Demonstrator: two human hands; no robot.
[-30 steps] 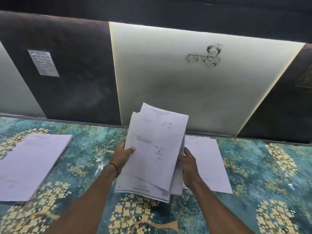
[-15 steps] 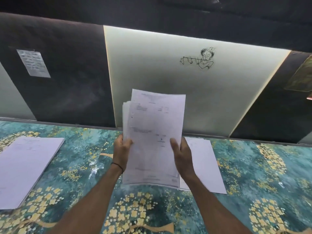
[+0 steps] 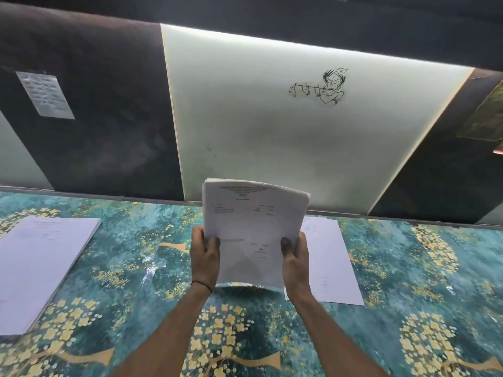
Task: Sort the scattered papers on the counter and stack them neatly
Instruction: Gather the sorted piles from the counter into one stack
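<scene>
A teal bench (image 3: 122,268) patterned with gold blossoms fills the lower frame beneath a lit pale wall panel (image 3: 272,137) at 12 o'clock. A squared stack (image 3: 40,268) of paper lies flat at 9 o'clock. A thinner set of sheets (image 3: 332,257) lies at 3 o'clock, just beside the person's right wrist and partly hidden by it.

At the centre, a person holds a bundle (image 3: 253,229) of printed papers upright between both hands. Its long axis runs from 6 to 12 o'clock. The heading is at the top and the printed face is turned toward the camera, with the top edge leaning slightly toward 1 o'clock. The lower edge sits at or just above the bench; contact cannot be told. The left hand (image 3: 204,257) grips the left long edge and the right hand (image 3: 295,262) the right, each thumb pressed on the front sheet and the fingers curled behind, out of sight. A dark wristband (image 3: 201,284) circles the left wrist.

The step in hand appears to be squaring the gathered papers, and the top edges look nearly flush. The next move likely calls for lowering the bundle flat onto one of the piles, corners matched, without letting the loose sheets fan or slide on the glossy surface.
</scene>
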